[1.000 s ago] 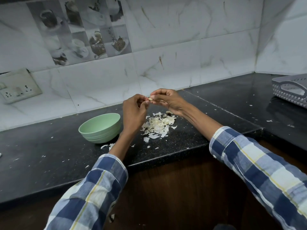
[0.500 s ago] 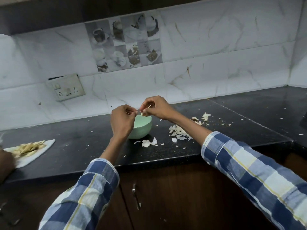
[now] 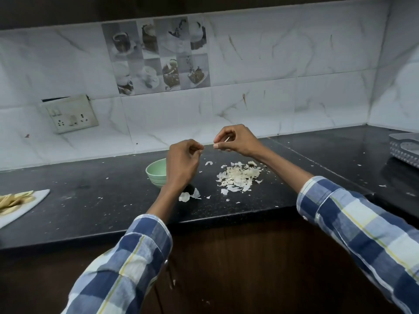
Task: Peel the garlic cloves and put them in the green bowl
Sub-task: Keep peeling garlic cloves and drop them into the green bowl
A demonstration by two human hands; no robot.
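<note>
Desk: you face a black speckled desk (image 3: 90,200) against a white marble-tiled wall (image 3: 272,87), dark wooden cabinet fronts below its near edge.
Garlic clove: your right hand (image 3: 238,141) pinches a small pale piece, seemingly a garlic clove (image 3: 227,139), above the desk; too small to say whether skin clings to it.
Right fingers: curled, thumb and fingertips closed narrowly on that piece.
Left hand: your left hand (image 3: 181,164) is raised just left of the right one, the two apart by a small gap.
Left fingers: curled, tips pressed together at a tiny scrap; what they hold cannot be told.
Green bowl: the green bowl (image 3: 155,172) stands on the desk under and behind your left hand, its right side hidden by it; its contents do not show.
Peels: a heap of garlic skins (image 3: 238,176) lies right of the bowl, beneath your right wrist; two bigger flakes (image 3: 189,196) lie nearer you, by your left forearm.
Sleeves: both arms wear blue checked sleeves (image 3: 362,223).
Far left: a white board (image 3: 34,198) with pale sliced strips sits at the desk's left edge.
Wall: a switch socket plate (image 3: 70,114) sits left, picture tiles (image 3: 156,55) above the bowl.
Far right: a grey perforated basket (image 3: 405,150) is cut off by the frame.
</note>
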